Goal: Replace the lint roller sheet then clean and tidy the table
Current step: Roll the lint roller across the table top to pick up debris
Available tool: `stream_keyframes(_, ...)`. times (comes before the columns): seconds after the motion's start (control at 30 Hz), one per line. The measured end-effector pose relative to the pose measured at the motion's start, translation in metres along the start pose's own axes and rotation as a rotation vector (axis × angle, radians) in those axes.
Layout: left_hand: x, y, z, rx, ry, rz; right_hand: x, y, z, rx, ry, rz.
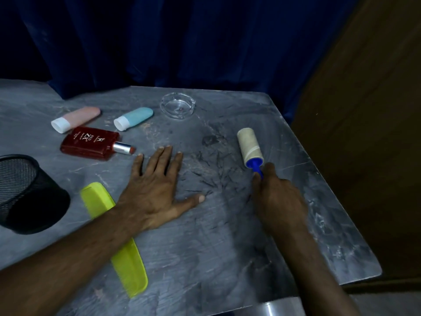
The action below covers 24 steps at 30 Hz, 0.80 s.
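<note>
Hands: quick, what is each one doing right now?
Left hand: open, flat on the table, holding nothing.
Right hand: closed around the blue handle of the lint roller.

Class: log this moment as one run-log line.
left hand: flat on table | right hand: holds roller handle | hair: on table

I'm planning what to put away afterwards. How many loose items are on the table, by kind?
Squeeze tubes: 2, pink tube and blue tube
Perfume bottle: 1
Comb: 1
Glass ashtray: 1
Mesh cup: 1
Lint roller, held by the right hand: 1
Total: 7
</note>
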<state>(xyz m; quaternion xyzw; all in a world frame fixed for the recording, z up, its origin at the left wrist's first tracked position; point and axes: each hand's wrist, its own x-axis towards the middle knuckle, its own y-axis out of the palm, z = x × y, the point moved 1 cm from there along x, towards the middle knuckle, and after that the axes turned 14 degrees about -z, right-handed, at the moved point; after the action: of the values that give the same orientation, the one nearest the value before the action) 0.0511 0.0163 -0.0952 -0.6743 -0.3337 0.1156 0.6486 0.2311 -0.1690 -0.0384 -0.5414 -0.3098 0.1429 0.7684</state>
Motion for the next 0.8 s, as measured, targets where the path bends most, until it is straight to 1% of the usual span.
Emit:
stream_keyframes(0.23, 0.000, 0.002, 0.001, 0.011, 0.010, -0.008, 0.008, -0.017, -0.024, -0.015, 0.069, 0.069)
stream_keyframes(0.37, 0.000, 0.004, 0.001, 0.011, 0.010, -0.006, 0.009, -0.020, -0.032, -0.006, 0.099, 0.079)
stream_keyframes(0.57, 0.001, 0.003, 0.001, 0.005, 0.005, -0.009, 0.010, -0.021, -0.026, -0.039, 0.081, 0.095)
stream_keyframes(0.8, 0.001, 0.002, -0.002, -0.016, -0.003, 0.001, 0.007, -0.006, 0.001, -0.071, -0.008, 0.076)
